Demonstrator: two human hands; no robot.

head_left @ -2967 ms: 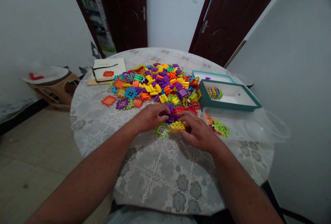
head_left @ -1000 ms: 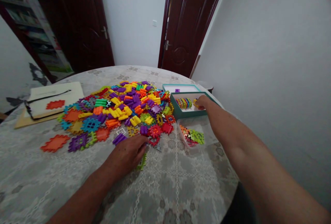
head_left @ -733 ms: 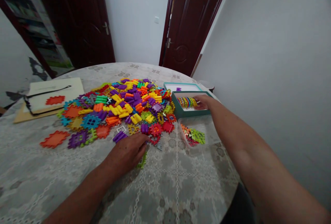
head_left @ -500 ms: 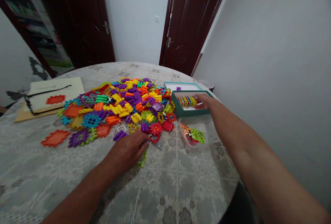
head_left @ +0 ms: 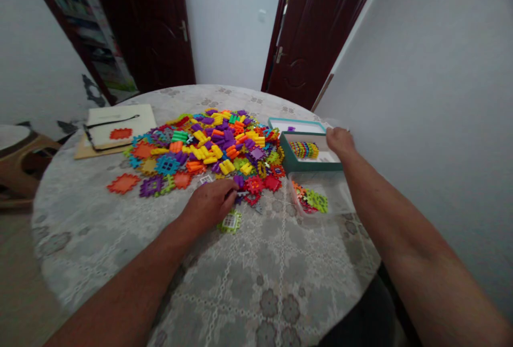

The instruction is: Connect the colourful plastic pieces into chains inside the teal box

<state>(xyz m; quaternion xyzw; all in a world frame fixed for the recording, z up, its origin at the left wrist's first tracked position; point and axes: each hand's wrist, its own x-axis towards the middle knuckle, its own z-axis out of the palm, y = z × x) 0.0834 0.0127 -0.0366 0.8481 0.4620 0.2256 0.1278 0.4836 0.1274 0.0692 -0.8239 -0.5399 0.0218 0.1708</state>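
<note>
Both grips unclear: left hand (head_left: 210, 201) at pile (head_left: 228, 137), centre; right hand (head_left: 340, 139) at box (head_left: 310, 166), centre-right. Likely sorting; next needs a careful pinch.

The left hand (head_left: 211, 201) curls palm-down, while the right hand (head_left: 340, 140) sits farther forward on an outstretched arm (head_left: 396, 224).

pale walls (head_left: 433, 69) | dark-red doors (head_left: 148, 21) | shelves (head_left: 82, 26) far left | round table (head_left: 216, 288) | beige floor (head_left: 20, 272)
</note>
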